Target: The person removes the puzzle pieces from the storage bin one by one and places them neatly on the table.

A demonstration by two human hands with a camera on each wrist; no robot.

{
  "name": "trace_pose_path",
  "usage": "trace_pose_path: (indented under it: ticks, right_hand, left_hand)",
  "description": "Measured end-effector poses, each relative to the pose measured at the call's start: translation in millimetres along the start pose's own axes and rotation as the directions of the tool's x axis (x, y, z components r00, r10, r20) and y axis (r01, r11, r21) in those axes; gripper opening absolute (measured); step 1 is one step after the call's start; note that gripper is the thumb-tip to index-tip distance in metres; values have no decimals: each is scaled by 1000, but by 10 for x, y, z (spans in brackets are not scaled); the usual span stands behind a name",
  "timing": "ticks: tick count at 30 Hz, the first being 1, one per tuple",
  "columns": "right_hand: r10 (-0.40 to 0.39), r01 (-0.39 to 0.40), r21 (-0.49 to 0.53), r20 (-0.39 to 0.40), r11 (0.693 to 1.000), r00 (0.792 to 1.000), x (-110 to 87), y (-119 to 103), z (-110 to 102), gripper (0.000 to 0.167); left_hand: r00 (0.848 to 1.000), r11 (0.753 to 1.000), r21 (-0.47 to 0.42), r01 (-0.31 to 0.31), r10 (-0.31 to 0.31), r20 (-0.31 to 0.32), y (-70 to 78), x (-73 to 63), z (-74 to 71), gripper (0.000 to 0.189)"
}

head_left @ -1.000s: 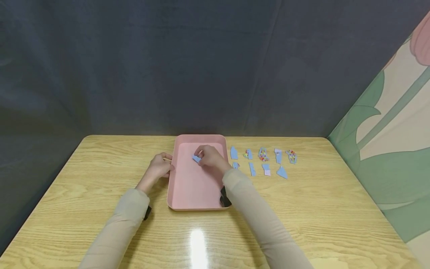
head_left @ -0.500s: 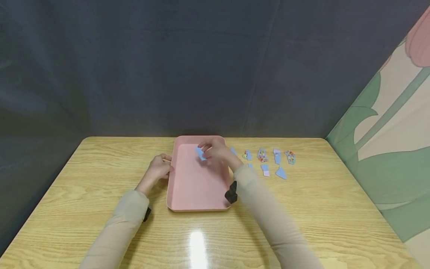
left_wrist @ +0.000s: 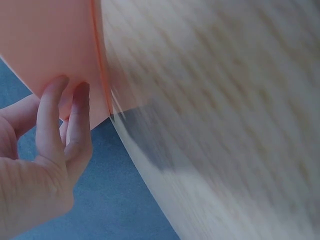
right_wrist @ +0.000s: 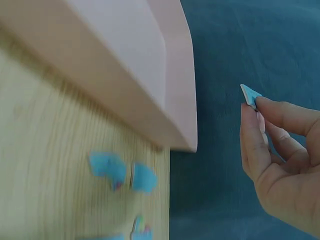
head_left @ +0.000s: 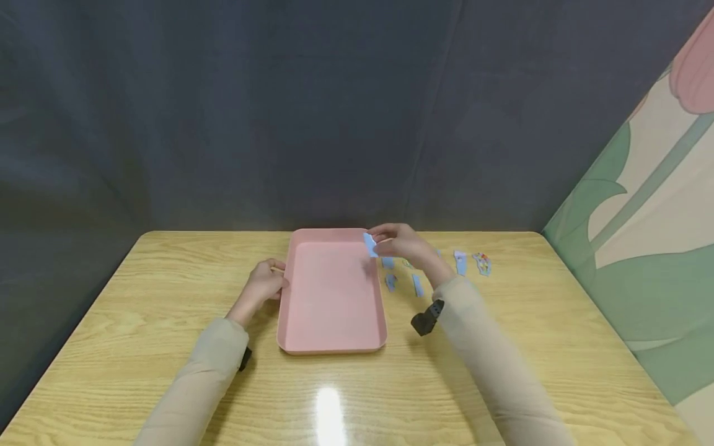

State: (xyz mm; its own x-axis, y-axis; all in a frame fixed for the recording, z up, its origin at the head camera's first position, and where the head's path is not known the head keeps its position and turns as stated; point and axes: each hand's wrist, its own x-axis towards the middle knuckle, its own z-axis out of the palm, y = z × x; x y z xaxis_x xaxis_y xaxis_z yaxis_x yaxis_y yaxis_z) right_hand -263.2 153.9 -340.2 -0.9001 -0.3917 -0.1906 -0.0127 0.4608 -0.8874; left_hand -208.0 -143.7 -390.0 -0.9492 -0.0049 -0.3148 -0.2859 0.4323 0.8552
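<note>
A pink tray (head_left: 331,344) stands on the table. My left hand (head_left: 262,285) holds the tray's left side; in the left wrist view its bent fingers (left_wrist: 50,125) lie against the tray's outer wall. My right hand (head_left: 404,241) pinches a light blue puzzle piece (head_left: 370,244) between thumb and fingertips, raised over the tray's far right corner. In the right wrist view this piece (right_wrist: 249,95) is tilted, seen partly edge-on. Beneath and beside the right hand lie more puzzle pieces (head_left: 418,285), some hidden by the hand and sleeve.
Right of the tray, puzzle pieces lie in two rough rows, with a patterned piece (head_left: 482,264) at the right end. A dark curtain (head_left: 279,111) hangs behind the wooden table (head_left: 139,371). A flowered panel (head_left: 641,248) borders the right side.
My right hand has lifted the blue puzzle piece from inside the tray and carried it right, to the tray's far right corner. My left hand stays at the tray's left side.
</note>
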Motion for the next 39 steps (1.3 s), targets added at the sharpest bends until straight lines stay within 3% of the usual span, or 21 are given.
trace_pose_path:
  ticks: [7, 22, 34, 39]
  right_hand:
    - [46, -43, 86, -31, 995, 998, -194, 206, -343, 50]
    - [124, -117, 67, -107, 991, 987, -819, 777, -1079, 58]
    - [177, -158, 133, -144, 978, 974, -1103, 1197, -1251, 59]
    - [204, -189, 110, -147, 976, 968, -1179, 1327, -1250, 60]
  left_hand:
    - [1000, 1000, -6, 2, -2, -18, -17, -1, -25, 47]
    - [999, 1000, -3, 3, -3, -33, -25, -40, -60, 46]
    - [1000, 1000, -8, -1, 1, -30, -22, -46, -76, 45]
    - [1000, 1000, -6, -1, 1, -27, -39, -35, -75, 44]
